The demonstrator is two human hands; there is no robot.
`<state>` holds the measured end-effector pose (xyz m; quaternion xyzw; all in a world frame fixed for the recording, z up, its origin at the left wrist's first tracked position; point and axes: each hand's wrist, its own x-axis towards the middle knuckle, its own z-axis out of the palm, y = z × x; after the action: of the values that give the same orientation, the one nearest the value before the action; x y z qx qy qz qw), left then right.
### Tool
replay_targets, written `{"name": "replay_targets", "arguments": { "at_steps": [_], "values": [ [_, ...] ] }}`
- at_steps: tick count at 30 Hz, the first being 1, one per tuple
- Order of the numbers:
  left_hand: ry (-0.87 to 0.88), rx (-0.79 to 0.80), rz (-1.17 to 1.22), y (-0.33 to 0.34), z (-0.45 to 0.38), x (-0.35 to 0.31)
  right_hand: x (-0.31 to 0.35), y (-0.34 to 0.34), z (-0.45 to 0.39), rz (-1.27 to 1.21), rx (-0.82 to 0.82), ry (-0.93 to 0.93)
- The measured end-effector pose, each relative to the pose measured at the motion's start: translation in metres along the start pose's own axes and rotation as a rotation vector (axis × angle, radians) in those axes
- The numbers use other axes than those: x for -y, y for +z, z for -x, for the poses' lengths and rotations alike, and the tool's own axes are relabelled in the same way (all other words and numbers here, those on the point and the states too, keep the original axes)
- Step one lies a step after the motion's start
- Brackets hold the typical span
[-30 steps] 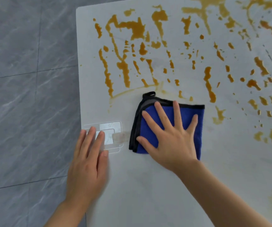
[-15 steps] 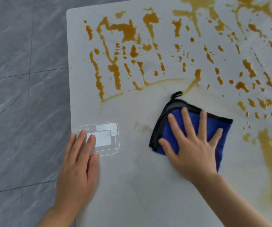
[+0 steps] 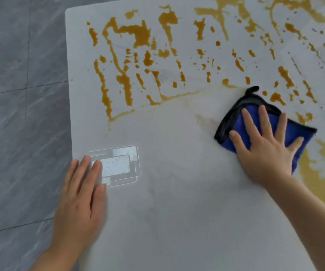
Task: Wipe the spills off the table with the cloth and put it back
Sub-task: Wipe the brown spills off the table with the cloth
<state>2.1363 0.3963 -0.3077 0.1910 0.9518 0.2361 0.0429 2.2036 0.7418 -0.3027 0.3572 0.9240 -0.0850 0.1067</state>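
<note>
A folded blue cloth (image 3: 236, 122) with a black edge and loop lies on the pale table (image 3: 177, 212), right of centre. My right hand (image 3: 263, 147) presses flat on the cloth with fingers spread. Orange-brown spills (image 3: 138, 36) cover the far half of the table, and a larger streak (image 3: 314, 178) runs down the right side. A wiped, faintly smeared band lies left of the cloth. My left hand (image 3: 79, 198) rests flat near the table's left edge, fingers straight.
A pale rectangular sticker-like patch (image 3: 120, 163) sits on the table by my left fingertips. Grey tiled floor (image 3: 21, 114) lies beyond the table's left edge, whose rounded corner is at the top left.
My right hand has slid the cloth to the right across the table, clearing spills along its path and leaving a faint smear. The left hand has stayed near the table's left edge.
</note>
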Motion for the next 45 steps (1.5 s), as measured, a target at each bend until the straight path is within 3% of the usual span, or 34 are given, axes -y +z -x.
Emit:
{"name": "replay_targets", "arguments": {
  "at_steps": [5,11,16,21,25,30,34,39,45],
  "values": [
    [0.004,-0.006,0.014,0.000,-0.002,0.000,0.010,0.015,0.049,0.046,0.048,-0.125],
    [0.016,-0.002,0.007,0.001,0.000,0.003,0.003,0.006,0.014,0.109,0.012,-0.220],
    [0.011,-0.013,-0.001,0.004,0.001,0.004,-0.030,-0.010,-0.011,-0.013,0.022,-0.051],
    [0.028,0.001,-0.010,0.002,0.000,0.003,-0.054,-0.006,0.046,-0.047,0.082,0.095],
    [0.037,-0.010,-0.012,0.003,0.000,0.005,-0.039,0.012,0.094,0.020,0.132,-0.069],
    [0.062,-0.019,-0.023,0.006,-0.001,0.010,-0.042,0.007,0.060,0.091,0.045,-0.185],
    [0.037,-0.020,-0.033,0.006,0.000,0.009,-0.066,0.004,0.048,0.044,0.040,-0.060],
    [0.022,-0.017,-0.044,0.004,0.000,0.006,-0.095,0.007,0.100,-0.027,0.070,0.146],
    [0.010,-0.019,-0.024,0.005,0.001,0.006,-0.092,0.017,0.154,-0.011,0.106,0.090]
  ]
}}
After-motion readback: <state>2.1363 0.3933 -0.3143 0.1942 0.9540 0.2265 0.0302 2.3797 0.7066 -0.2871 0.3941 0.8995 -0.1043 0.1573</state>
